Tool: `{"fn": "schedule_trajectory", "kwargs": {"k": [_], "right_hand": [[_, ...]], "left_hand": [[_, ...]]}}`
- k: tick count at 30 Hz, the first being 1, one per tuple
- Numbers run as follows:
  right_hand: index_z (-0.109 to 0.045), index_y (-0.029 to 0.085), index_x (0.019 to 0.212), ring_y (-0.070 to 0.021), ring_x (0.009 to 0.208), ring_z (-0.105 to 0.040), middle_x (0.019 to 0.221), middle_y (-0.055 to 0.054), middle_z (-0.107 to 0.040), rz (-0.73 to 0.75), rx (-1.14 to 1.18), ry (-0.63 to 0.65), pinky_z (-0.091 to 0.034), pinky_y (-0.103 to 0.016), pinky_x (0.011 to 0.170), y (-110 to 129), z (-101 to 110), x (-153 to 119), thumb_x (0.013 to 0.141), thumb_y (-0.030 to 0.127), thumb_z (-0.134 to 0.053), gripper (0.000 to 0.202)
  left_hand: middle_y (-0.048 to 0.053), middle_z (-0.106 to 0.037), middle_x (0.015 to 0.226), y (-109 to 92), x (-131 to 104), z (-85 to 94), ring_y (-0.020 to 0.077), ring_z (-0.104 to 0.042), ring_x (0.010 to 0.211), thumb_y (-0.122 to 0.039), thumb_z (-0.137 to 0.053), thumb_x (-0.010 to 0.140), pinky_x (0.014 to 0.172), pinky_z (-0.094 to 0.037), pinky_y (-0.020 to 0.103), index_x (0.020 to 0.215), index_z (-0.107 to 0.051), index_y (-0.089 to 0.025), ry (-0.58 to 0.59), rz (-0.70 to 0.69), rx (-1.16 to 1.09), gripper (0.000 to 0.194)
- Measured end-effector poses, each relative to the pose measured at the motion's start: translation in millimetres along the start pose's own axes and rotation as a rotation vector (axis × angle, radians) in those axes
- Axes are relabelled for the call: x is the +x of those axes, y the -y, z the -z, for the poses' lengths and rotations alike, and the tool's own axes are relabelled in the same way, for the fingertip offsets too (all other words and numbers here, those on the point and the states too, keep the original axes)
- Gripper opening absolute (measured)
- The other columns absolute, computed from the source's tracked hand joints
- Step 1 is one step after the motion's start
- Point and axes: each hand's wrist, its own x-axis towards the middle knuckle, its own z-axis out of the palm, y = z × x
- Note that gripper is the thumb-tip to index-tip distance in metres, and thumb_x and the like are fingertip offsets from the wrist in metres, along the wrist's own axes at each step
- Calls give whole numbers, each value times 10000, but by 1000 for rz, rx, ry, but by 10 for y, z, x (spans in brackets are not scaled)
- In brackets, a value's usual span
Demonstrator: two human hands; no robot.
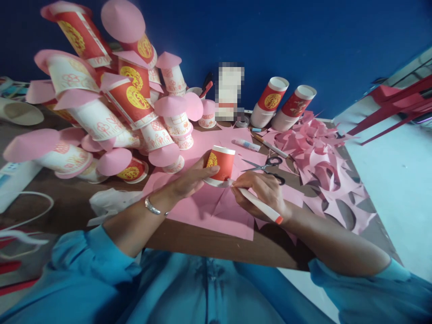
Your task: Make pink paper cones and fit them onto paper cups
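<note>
My left hand (193, 176) grips a red and white paper cup (225, 163) with a yellow emblem, its thumb across the front. In my right hand (259, 191) is a white marker (261, 206) with an orange-red end cap. The marker's tip meets the lower red part of the cup or is very near it. Beneath both hands lies a sheet of pink paper (232, 225). Scissors (265, 166) with black handles rest just beyond my right hand, blades apart. A white glue stick (248, 144) lies behind them.
Paper cups with pink cone tops (104, 119) are piled high at the left. Two stacks of cups (270, 103) stand at the back. Pink paper scraps (324, 157) cover the right side. A clear plastic bag (113, 202) lies by my left forearm; a red stool (388, 108) is at the far right.
</note>
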Motion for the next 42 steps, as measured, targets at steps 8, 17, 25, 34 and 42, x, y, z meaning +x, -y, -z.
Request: {"fn": "schedule_trajectory", "kwargs": {"k": [8, 17, 25, 34, 42], "right_hand": [[-594, 219, 985, -134, 608, -722, 759, 1, -747, 0, 30, 7, -559, -233, 554, 3, -13, -9, 942, 84, -668, 160], [-603, 227, 1001, -137, 611, -725, 772, 9, -753, 5, 37, 1, -570, -238, 565, -7, -7, -6, 934, 88, -679, 172], [-599, 223, 978, -130, 581, -703, 737, 19, -732, -4, 5, -3, -529, -231, 530, 2, -11, -6, 927, 86, -681, 168], [-606, 230, 968, -127, 586, -700, 739, 19, -732, -11, 1, 14, -536, -232, 534, 7, -7, -11, 952, 108, -661, 134], [-614, 222, 993, -137, 595, -710, 754, 11, -738, -13, 35, 12, -551, -238, 566, 2, -20, -28, 934, 90, -667, 154]], "left_hand": [[30, -697, 1005, -29, -7, -31, 169, -659, 885, -448, -871, 843, 809, -521, 293, 1163, -621, -200, -2, 18, 11, 475], [43, -705, 1031, -21, -9, -25, 185, -663, 896, -418, -854, 854, 820, -508, 305, 1158, -632, -210, -7, 0, 6, 430], [29, -723, 988, 1, 6, -10, 178, -662, 860, -400, -847, 869, 849, -501, 314, 1113, -648, -215, 13, -28, -25, 365], [27, -712, 998, 1, -11, -9, 168, -662, 858, -399, -858, 860, 816, -506, 294, 1129, -638, -210, -12, -2, -29, 395], [30, -699, 1009, -6, -6, -12, 174, -651, 887, -412, -850, 864, 824, -499, 301, 1147, -631, -214, -8, -5, -7, 409]]}}
